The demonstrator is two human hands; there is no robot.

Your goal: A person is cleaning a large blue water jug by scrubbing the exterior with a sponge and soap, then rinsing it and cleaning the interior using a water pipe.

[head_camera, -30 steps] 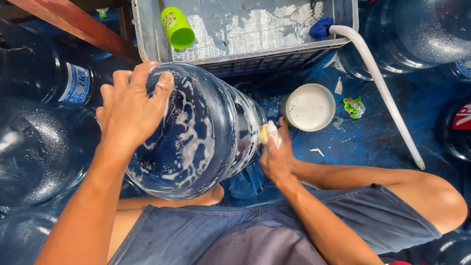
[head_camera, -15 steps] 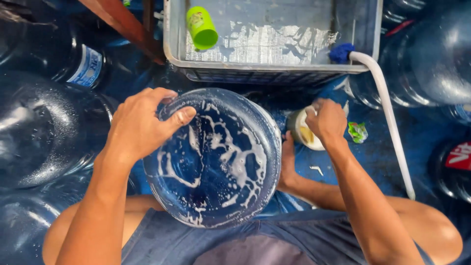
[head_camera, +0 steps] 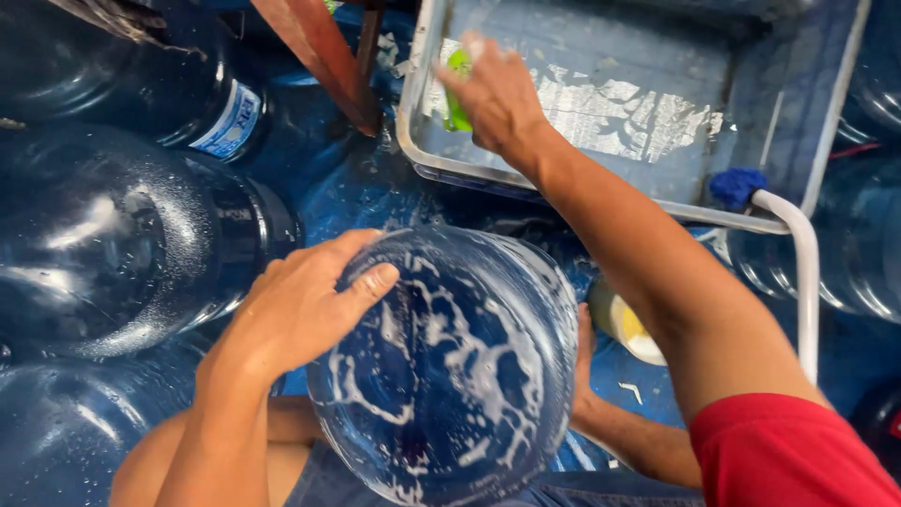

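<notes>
A big blue water jug lies on its side between my legs, its base toward me and streaked with white soap foam. My left hand is spread over the upper left of that base, fingers gripping the edge. My right hand, on an arm with a red sleeve, is stretched out over the grey tray and closed around a small green cup, which it mostly hides. A bare limb rests against the jug's right side.
A white bowl with something yellow in it sits right of the jug. A white hose with a blue end hangs over the tray's rim. More blue jugs lie at left and right. A reddish wooden beam crosses the top.
My right hand has left the white bowl and reached up into the tray to the green cup. The jug has turned its base more toward me, with my left hand staying on it.
</notes>
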